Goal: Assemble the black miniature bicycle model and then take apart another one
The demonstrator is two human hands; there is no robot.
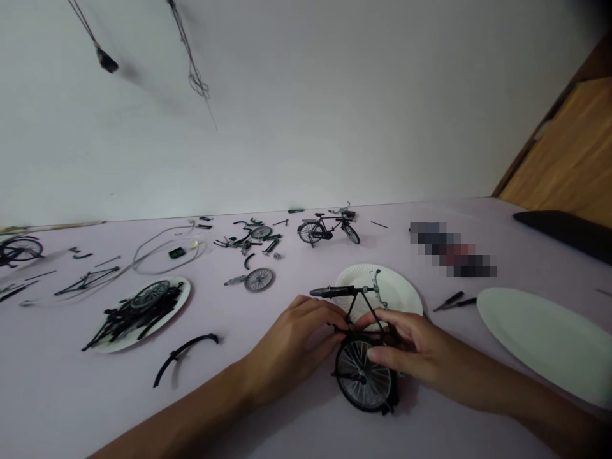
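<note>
A black model bicycle [364,376], partly assembled, is held between my two hands low in the view, its spoked wheel towards me. My left hand [299,331] pinches the frame from the left, close above that wheel. From the right, my right hand [411,341] grips the frame, with the thumb against the wheel's spokes. Silver handlebars [377,290] and a dark saddle [329,291] point away from me. My fingers hide the middle of the frame. Just behind lies a white paper plate [406,287], partly covered by the model.
At left, a plate [187,299] carries a heap of black parts, with a curved mudguard [186,350] nearby. Another model bicycle [327,229] stands behind. Loose parts [251,236] and a wheel [259,280] lie around. Pliers [454,301] and a white plate [540,331] are at right.
</note>
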